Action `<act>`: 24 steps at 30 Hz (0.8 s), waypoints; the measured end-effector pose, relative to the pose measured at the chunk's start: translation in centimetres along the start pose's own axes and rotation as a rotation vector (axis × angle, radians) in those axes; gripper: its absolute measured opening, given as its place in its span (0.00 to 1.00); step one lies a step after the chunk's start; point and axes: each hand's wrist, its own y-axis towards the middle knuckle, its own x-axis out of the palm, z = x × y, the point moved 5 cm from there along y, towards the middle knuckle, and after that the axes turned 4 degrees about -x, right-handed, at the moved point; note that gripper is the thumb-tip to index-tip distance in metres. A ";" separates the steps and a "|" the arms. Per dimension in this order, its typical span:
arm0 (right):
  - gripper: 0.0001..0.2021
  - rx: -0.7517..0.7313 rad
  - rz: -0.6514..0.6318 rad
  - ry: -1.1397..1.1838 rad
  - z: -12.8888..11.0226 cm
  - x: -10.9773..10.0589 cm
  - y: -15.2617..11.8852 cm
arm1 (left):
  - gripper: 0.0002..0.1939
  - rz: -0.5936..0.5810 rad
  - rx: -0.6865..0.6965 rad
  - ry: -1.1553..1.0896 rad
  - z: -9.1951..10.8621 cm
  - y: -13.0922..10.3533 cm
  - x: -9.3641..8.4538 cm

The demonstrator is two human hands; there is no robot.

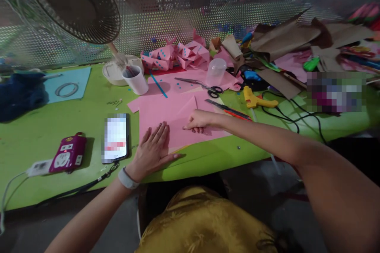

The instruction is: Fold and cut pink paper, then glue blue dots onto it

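A sheet of pink paper (154, 108) lies on the green tabletop, with a pointed flap (190, 104) showing beside my right hand. My left hand (154, 142) rests flat across the sheet's near left edge, fingers stretched out and thumb spread. On the middle of the same sheet, my right hand (198, 120) is closed, its fingers curled against the paper; whatever is inside them, if anything, is hidden. Black-handled scissors (212, 90) lie just beyond it. A utility knife (230, 110) with an orange-red body lies close to my right forearm.
A smartphone (115, 138) and a purple power strip (69, 152) lie left. Behind stand a white cup (136, 81) with brushes, a fan (74, 4), a translucent cup (216, 70) and folded pink paper pieces (178, 55). A yellow glue gun (258, 99) with its cord and brown paper scraps (282, 39) lie right.
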 end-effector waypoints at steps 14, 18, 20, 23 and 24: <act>0.19 -0.031 0.109 0.031 1.8 -2.4 -2.6 | 0.35 -0.032 -0.078 -0.055 -0.3 2.3 -2.2; 0.20 -0.039 0.075 -0.036 1.4 -1.5 -1.3 | 0.25 -0.025 -0.232 -0.123 -0.4 5.5 -4.3; 0.20 -0.039 0.073 -0.040 1.8 -1.5 -1.1 | 0.25 -0.188 -0.301 -0.236 -0.4 7.2 -3.7; 0.20 -0.037 0.084 -0.044 2.2 -1.6 -1.1 | 0.28 -0.499 -0.360 -0.491 -0.4 9.0 -1.4; 0.20 -0.038 0.088 -0.045 2.3 -1.6 -1.1 | 0.29 -0.585 -0.385 -0.563 -0.5 9.3 -0.6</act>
